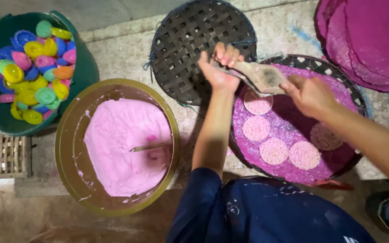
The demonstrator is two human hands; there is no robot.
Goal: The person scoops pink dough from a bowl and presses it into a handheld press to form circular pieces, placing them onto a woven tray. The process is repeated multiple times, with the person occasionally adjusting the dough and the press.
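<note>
My left hand [219, 67] and my right hand [309, 94] both grip a flat wooden paddle [262, 75] held above a round woven tray [352, 90] lined with pink. Several round pink discs lie on the tray; one disc [257, 103] sits right under the paddle, another [256, 128] just below it. Left of my arm stands a wide olive basin [68, 126] full of pink dough [122, 153], with a thin stick [151, 146] lying in it.
A green tub [86, 72] at top left holds several small coloured plastic moulds. An empty dark woven tray [190, 40] lies behind my left hand. Stacked magenta sheets [374, 40] fill the top right. A slatted bamboo rack [1, 155] is at far left.
</note>
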